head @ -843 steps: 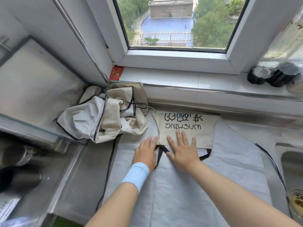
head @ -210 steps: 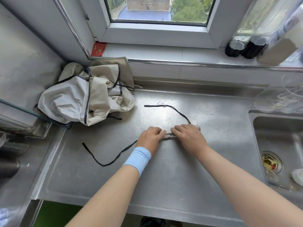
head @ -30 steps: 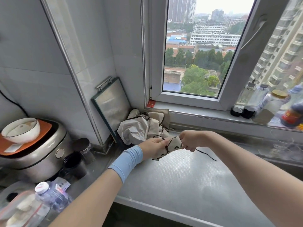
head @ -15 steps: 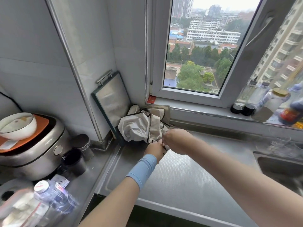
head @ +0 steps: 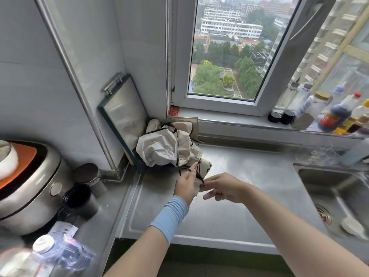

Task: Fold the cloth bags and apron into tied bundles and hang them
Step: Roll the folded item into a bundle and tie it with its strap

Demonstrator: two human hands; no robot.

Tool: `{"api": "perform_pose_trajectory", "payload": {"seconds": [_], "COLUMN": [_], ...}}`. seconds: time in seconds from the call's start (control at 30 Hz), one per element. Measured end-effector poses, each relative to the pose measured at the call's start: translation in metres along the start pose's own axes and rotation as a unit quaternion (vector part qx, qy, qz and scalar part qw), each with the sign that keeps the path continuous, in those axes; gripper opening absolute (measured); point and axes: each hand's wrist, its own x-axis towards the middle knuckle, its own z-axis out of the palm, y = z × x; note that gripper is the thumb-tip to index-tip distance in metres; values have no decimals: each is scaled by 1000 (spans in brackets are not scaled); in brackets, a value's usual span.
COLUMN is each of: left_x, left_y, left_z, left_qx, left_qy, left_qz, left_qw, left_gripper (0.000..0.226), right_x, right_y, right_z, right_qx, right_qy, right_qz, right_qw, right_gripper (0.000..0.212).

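Counter: a stainless steel counter (head: 249, 188) runs below a window (head: 223, 56), with the sink (head: 339, 196) out past the right grip.
Left grip: the left grip (head: 184, 184) is clamped round the near end of the cloth bag bundle (head: 204, 168), with the fingers curled up its side.
Right grip: the right grip (head: 223, 188) has thumb and forefinger pinched together on the black tie (head: 200, 174), just beside the left grip's fingertips. Its other fingers hang loose.
Bundle place: it sits in the left grip and reaches beyond it. Whether its far end rests on the counter, I cannot tell.
Step, as I judge it: drawing the tie tight around the roll.
Doing it well: keep the left grip firm so the folds do not spring open. Pull the tie across the roll, not along it, in one steady draw. Leave enough slack for a hanging loop.
Long axis: it runs from the left palm away toward the window corner, leaning slightly to the right-grip side.
Pointing: the far end aims at the heap of unfolded cloth (head: 165, 148), close beyond the left grip.
Unclear: the knot itself is too blurred to read.
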Motion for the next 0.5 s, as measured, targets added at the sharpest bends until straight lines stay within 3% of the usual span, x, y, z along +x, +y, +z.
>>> {"api": "perform_pose_trajectory", "payload": {"seconds": [0.1, 0.2, 0.27, 0.43, 0.5], "left_x": [-1, 1, 5, 18, 26], "left_y": [-14, -27, -35, -52, -59], "left_z": [-8, -14, -17, -18, -17], "left_qx": [28, 141, 192, 239, 267], "left_qy": [-54, -68, -68, -17, -1], "left_qz": [35, 84, 102, 66, 61], "left_qw": [998, 984, 974, 969, 962], "left_gripper": [29, 32, 33, 20, 26], "right_x": [3, 7, 14, 35, 42], "right_y": [4, 7, 12, 31, 41], "right_z": [-2, -5, -5, 4, 7], "right_qx": [164, 253, 226, 151, 142], "right_qy": [6, -10, -18, 25, 63], "right_qz": [21, 41, 33, -58, -78], "right_qw": [986, 967, 973, 987, 985], "right_gripper": [27, 39, 48, 29, 41]}}
